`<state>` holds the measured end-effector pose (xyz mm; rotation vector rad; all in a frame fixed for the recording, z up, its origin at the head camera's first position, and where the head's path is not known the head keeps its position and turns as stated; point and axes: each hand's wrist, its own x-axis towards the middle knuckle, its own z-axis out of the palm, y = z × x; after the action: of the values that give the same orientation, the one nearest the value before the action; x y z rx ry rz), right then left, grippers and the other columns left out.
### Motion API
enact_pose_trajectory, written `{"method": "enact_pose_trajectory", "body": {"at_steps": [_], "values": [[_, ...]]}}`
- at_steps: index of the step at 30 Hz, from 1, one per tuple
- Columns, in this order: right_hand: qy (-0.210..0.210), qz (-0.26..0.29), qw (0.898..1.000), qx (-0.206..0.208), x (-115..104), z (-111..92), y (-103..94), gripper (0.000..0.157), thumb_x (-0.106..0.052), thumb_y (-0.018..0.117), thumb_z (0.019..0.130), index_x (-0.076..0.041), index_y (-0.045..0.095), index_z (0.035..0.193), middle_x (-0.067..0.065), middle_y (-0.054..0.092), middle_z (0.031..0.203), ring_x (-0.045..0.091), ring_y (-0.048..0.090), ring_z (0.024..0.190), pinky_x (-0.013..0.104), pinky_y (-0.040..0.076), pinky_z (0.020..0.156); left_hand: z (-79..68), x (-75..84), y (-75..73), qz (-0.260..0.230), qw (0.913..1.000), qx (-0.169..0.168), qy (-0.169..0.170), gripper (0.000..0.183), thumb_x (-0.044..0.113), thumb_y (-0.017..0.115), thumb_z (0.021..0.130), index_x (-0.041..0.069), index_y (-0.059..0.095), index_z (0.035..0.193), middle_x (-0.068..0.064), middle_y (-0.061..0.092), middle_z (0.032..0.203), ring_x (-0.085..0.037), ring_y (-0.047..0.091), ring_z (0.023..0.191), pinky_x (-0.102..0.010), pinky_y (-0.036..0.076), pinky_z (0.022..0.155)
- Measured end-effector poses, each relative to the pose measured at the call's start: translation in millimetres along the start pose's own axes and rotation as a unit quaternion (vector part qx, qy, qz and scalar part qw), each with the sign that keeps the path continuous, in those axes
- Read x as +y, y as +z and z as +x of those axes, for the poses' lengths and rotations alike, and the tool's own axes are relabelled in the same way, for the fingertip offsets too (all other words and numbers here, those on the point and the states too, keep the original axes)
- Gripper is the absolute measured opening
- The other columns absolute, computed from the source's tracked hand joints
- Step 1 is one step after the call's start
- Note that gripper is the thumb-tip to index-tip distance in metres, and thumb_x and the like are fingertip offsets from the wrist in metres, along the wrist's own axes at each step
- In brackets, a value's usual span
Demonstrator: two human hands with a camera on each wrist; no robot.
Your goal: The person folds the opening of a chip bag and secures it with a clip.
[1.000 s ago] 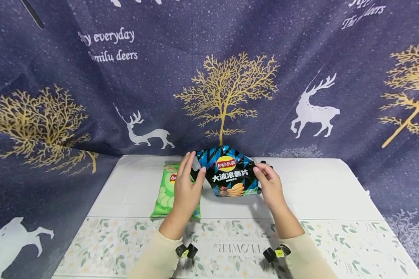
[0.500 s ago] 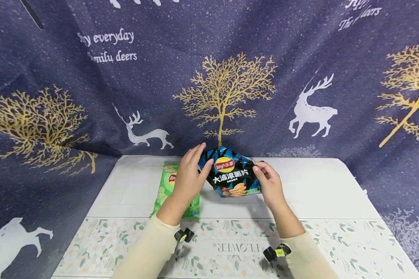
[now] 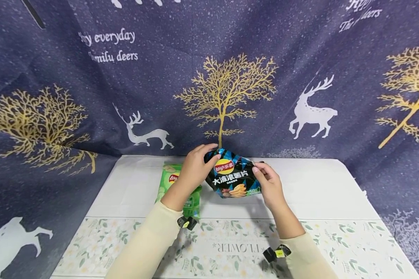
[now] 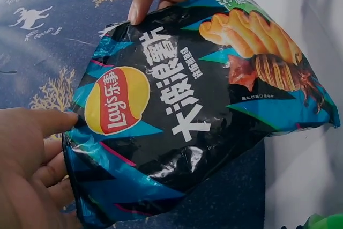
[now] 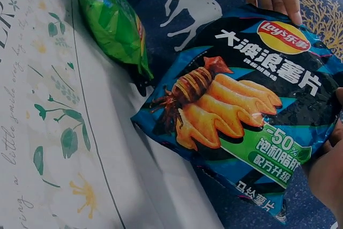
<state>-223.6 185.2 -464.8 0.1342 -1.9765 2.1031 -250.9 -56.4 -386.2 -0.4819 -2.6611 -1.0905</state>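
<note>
Between both hands a black and blue Lay's bag of potato chips (image 3: 232, 179) is held tilted, its printed front facing me. My left hand (image 3: 194, 166) pinches the bag's upper left edge, thumb at the front and fingers behind, as the left wrist view also shows. At the opposite side, my right hand (image 3: 271, 185) grips the edge with the thumb on the front; its other fingers are mostly hidden behind. The lower corner of the bag hangs near the white tabletop. A green Lay's bag of chips (image 3: 192, 205) lies on the table, partly covered by the left forearm.
The white table (image 3: 314, 190) has a floral printed strip (image 3: 335, 248) along its front. Behind it hangs a dark blue cloth (image 3: 160, 77) with gold trees and white deer. The green bag lies close by the left forearm.
My left hand has moved right and slightly up along the bag's upper left edge, folding its corner inward. The right hand stays put. The left forearm now covers more of the green bag.
</note>
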Motion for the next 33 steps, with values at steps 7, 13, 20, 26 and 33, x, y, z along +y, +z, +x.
{"method": "enact_pose_trajectory", "body": {"at_steps": [7, 13, 20, 26, 33], "values": [[-0.003, -0.004, 1.0, -0.002, -1.5, 0.3, -0.4, 0.024, -0.01, 0.059, 0.102, 0.01, 0.061, 0.117, -0.015, 0.065, 0.092, 0.004, 0.058, 0.089, 0.018, 0.049, 0.084, 0.7, -0.6, -0.1, -0.024, 0.9996, 0.01, 0.015, 0.032, 0.034, 0.066, 0.099, 0.014, 0.07, 0.125, -0.003, 0.069, 0.121, -0.025, 0.065, 0.117, -0.047, 0.054, 0.099], [-0.003, -0.001, 1.0, 0.002, -0.5, 1.1, -1.6, 0.023, -0.009, 0.059, 0.102, 0.009, 0.062, 0.116, -0.014, 0.066, 0.091, 0.004, 0.059, 0.088, 0.017, 0.05, 0.083, 3.1, -1.2, 0.8, -0.034, 0.9993, 0.011, 0.012, 0.027, 0.031, 0.066, 0.099, 0.016, 0.072, 0.12, -0.001, 0.07, 0.119, -0.02, 0.068, 0.103, -0.041, 0.057, 0.09], [-0.006, 0.005, 1.0, 0.003, 1.3, 1.8, -2.8, 0.013, -0.008, 0.06, 0.101, -0.004, 0.068, 0.111, -0.013, 0.068, 0.092, 0.004, 0.061, 0.089, 0.017, 0.051, 0.084, 4.3, -2.8, 0.4, -0.057, 0.9984, 0.0, 0.008, 0.026, 0.028, 0.064, 0.101, 0.016, 0.072, 0.122, -0.001, 0.069, 0.118, -0.013, 0.051, 0.057, -0.033, 0.049, 0.066], [0.007, -0.006, 1.0, 0.005, 1.6, 2.3, -5.5, 0.013, -0.011, 0.06, 0.102, -0.009, 0.069, 0.111, -0.015, 0.068, 0.093, 0.004, 0.06, 0.09, 0.017, 0.051, 0.083, 4.4, -4.7, -2.8, -0.083, 0.9964, -0.019, 0.0, 0.026, 0.025, 0.06, 0.103, 0.019, 0.071, 0.125, -0.001, 0.068, 0.126, -0.014, 0.032, 0.045, -0.031, 0.039, 0.053], [0.026, -0.029, 0.999, 0.005, 0.1, 2.7, -8.0, 0.031, -0.017, 0.059, 0.103, 0.007, 0.061, 0.121, -0.017, 0.066, 0.093, 0.004, 0.059, 0.093, 0.016, 0.05, 0.085, 4.8, -4.6, -5.0, -0.094, 0.9953, -0.022, -0.001, 0.022, 0.024, 0.061, 0.103, 0.025, 0.073, 0.121, 0.001, 0.069, 0.129, -0.016, 0.064, 0.081, -0.039, 0.051, 0.074]]}}
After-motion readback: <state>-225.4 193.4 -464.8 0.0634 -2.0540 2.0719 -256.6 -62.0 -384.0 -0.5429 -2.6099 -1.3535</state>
